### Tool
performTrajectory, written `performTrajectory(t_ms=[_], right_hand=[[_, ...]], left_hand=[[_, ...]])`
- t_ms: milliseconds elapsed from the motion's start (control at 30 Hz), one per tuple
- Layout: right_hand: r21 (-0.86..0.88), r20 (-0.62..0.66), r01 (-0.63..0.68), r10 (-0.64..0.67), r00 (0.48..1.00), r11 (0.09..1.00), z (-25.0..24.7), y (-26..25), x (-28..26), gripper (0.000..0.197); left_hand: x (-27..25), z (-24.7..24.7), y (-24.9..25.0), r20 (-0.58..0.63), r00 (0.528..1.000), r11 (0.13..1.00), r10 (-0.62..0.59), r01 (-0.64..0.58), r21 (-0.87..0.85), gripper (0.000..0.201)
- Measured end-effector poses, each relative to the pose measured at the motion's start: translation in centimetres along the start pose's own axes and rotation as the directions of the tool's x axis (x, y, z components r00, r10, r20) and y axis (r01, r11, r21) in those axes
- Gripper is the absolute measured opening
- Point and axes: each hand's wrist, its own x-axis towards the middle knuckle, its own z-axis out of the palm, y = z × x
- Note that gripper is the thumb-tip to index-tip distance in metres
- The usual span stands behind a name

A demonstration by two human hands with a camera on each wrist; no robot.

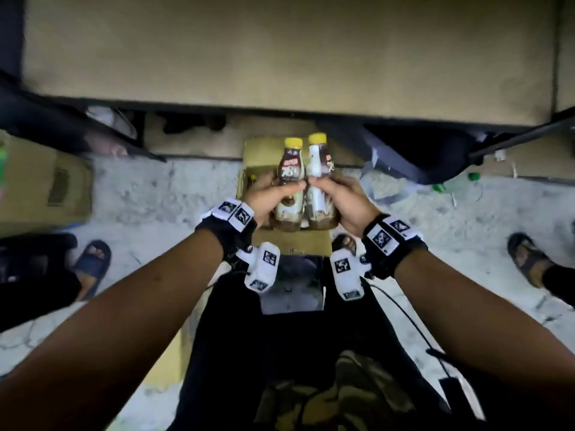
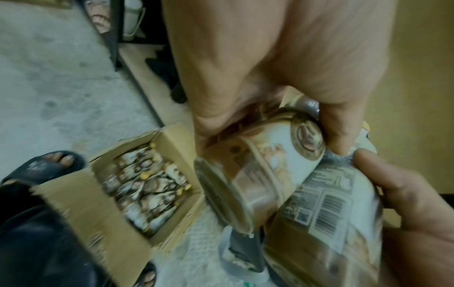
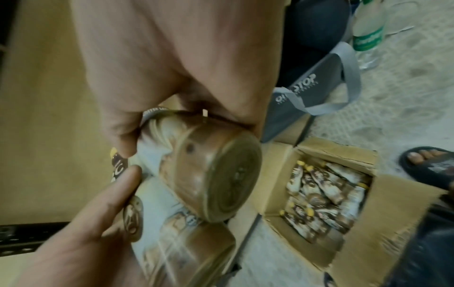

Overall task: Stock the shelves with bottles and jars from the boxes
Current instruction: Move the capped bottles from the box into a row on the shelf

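Two brown-and-white drink bottles with yellow caps are held upright side by side over the open cardboard box (image 1: 249, 178) on the floor. My left hand (image 1: 280, 189) grips the left bottle (image 1: 289, 168) around its middle. My right hand (image 1: 326, 186) grips the right bottle (image 1: 317, 160) the same way, and the bottles touch. In the left wrist view the left bottle (image 2: 258, 174) lies against the barcode side of the right bottle (image 2: 326, 213). The box (image 3: 393, 213) holds several more such bottles (image 3: 319, 194) lying flat. A tan shelf board (image 1: 280, 51) spans the top, above the bottles.
A closed cardboard box (image 1: 43, 188) stands at the left. A grey tote bag (image 3: 307, 93) and a green-labelled bottle (image 3: 368, 36) lie on the concrete floor at the right. Other people's sandalled feet (image 1: 91, 262) (image 1: 529, 259) stand on both sides. Dark shelf-frame rails (image 1: 513, 138) run under the board.
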Motion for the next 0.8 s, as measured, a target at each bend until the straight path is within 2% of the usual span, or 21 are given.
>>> performTrajectory(t_ms=[67,133,267,300,333,400,567,700,800], right_hand=[[0.046,0.014,0.075,-0.075,0.997,0.996,-0.4,-2.6,-2.3,0.056],[0.037,0.046,0.172,-0.174,0.984,0.984,-0.9,-5.0,-4.3,0.055],[0.03,0.057,0.401,-0.402,0.914,0.916,-1.3,-10.4,-7.6,0.037],[0.01,0.049,0.472,-0.472,0.88,0.881,-1.4,-12.5,-8.5,0.035],[0.002,0.049,0.505,-0.505,0.862,0.863,-1.2,-13.3,-8.9,0.034],[-0.033,0.024,0.608,-0.608,0.794,0.793,-1.1,-16.2,-10.0,0.031],[-0.079,0.012,0.811,-0.813,0.582,0.58,-1.1,-24.5,-12.7,0.034],[0.002,-0.004,0.873,-0.873,0.487,0.487,-0.5,-30.2,-14.1,0.034],[0.021,-0.03,0.889,-0.888,0.458,0.458,0.1,-33.0,-13.6,0.038]], left_hand=[[-2.3,0.0,2.8,0.012,0.992,0.991,0.122,-0.123,0.055,0.049],[-4.3,0.1,5.3,0.023,0.972,0.966,0.236,-0.237,0.102,0.051],[-6.7,-0.2,10.2,-0.048,0.886,0.881,0.461,-0.451,0.14,0.044],[-7.4,-0.2,12.2,-0.045,0.852,0.846,0.522,-0.51,0.154,0.042],[-7.8,-0.2,13.1,-0.023,0.837,0.828,0.547,-0.536,0.164,0.04],[-9.2,-0.2,16.2,-0.017,0.772,0.76,0.635,-0.62,0.195,0.039],[-12.9,-0.4,24.4,-0.028,0.557,0.548,0.83,-0.804,0.231,0.036],[-15.6,-0.3,29.8,-0.073,0.424,0.43,0.903,-0.889,0.154,0.031],[-16.0,-0.3,32.4,-0.111,0.337,0.352,0.935,-0.919,0.178,0.034]])
